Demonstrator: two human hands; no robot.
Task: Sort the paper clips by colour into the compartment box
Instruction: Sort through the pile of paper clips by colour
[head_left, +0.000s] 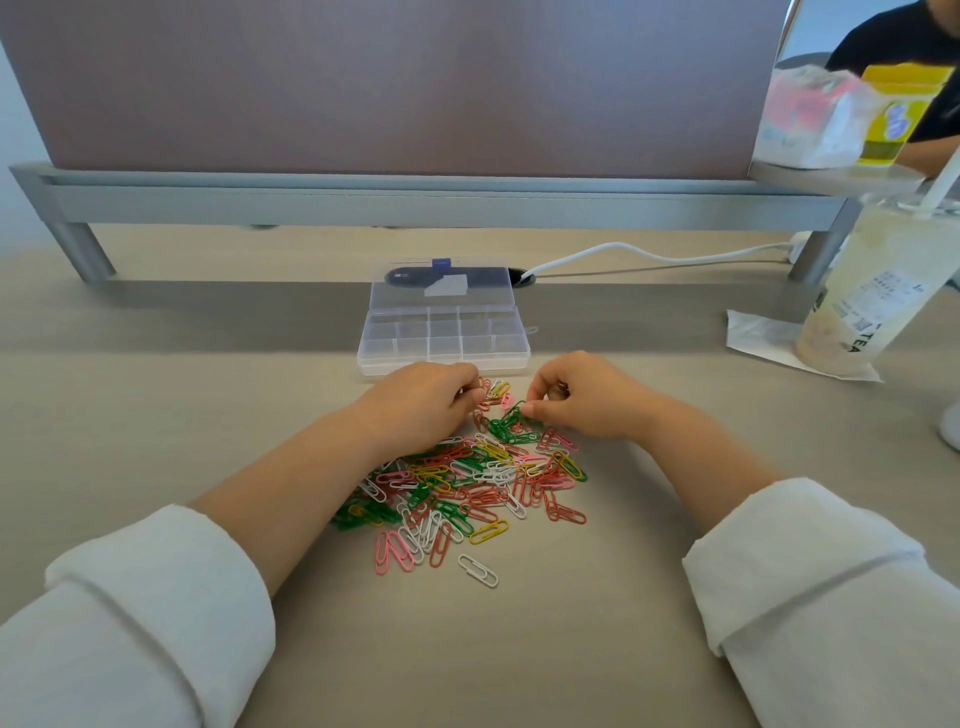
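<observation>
A heap of paper clips (467, 483) in red, green, yellow, pink and white lies on the desk in front of me. Behind it stands the clear compartment box (444, 358), lid open, its cells looking empty. My right hand (582, 400) pinches a cluster of green clips (506, 423) at the heap's far edge. My left hand (421, 402) has its fingers curled down at the heap's far left; small red and white clips lie by its fingertips, and whether it holds any is hidden.
A grey monitor stand (415, 202) spans the desk behind the box. A white cable (649, 254) runs right. A plastic drink cup (872, 291) with a straw stands on a napkin at right. Another person sits at the far right.
</observation>
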